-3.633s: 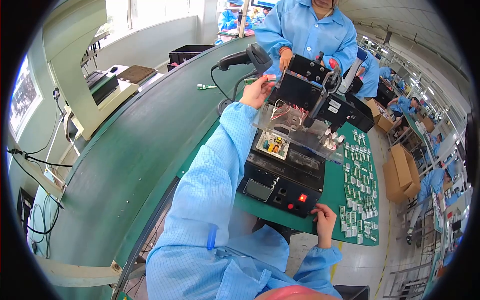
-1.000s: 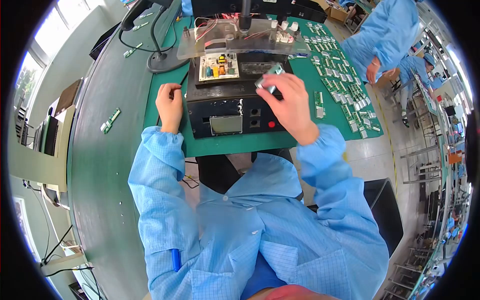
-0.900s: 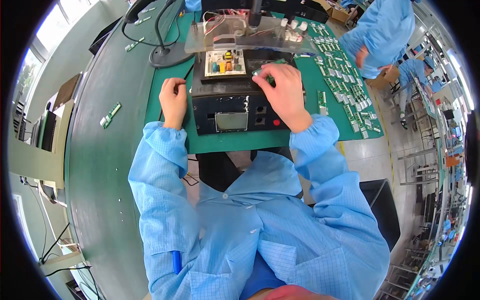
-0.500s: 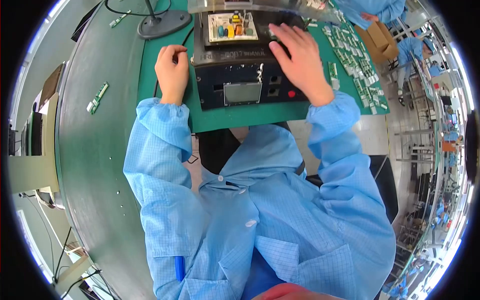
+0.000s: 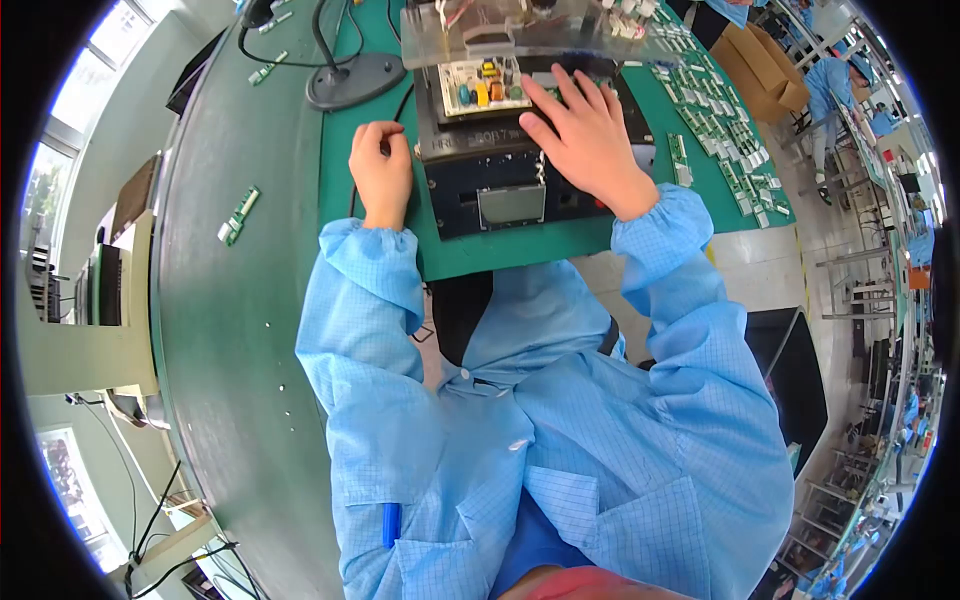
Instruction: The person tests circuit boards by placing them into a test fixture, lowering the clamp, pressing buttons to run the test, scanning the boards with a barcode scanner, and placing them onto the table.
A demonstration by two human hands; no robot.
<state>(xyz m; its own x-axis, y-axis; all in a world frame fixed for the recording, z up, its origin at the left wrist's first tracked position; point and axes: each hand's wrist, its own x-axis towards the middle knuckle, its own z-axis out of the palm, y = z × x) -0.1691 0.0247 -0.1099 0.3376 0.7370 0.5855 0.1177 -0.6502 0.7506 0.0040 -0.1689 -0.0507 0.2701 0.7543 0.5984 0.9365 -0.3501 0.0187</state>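
Note:
A black box-shaped fixture point(image 5: 465, 205) with a small grey screen point(image 5: 512, 206) stands on the green mat. In its top lies a pale circuit board point(image 5: 455, 98) carrying blue, orange and yellow components. My right hand point(image 5: 590, 140) is laid over the fixture's top, fingers spread, with the index fingertip at the board's right edge. What lies under its palm is hidden. My left hand point(image 5: 382, 172) rests on the mat beside the fixture's left side, its fingers curled in, and I see nothing in it. A clear cover point(image 5: 560, 42) sits above the back of the fixture.
Many small green circuit boards point(image 5: 725, 130) are spread at the right, and a single one point(image 5: 240, 215) lies on the left bench. A grey round stand base point(image 5: 355, 82) is behind my left hand. A cardboard box point(image 5: 755, 72) and co-workers appear at upper right.
The view has shifted, so everything sits further right and lower. My right hand has moved left across the fixture's top, closer to the circuit board. My left hand stays curled beside the fixture.

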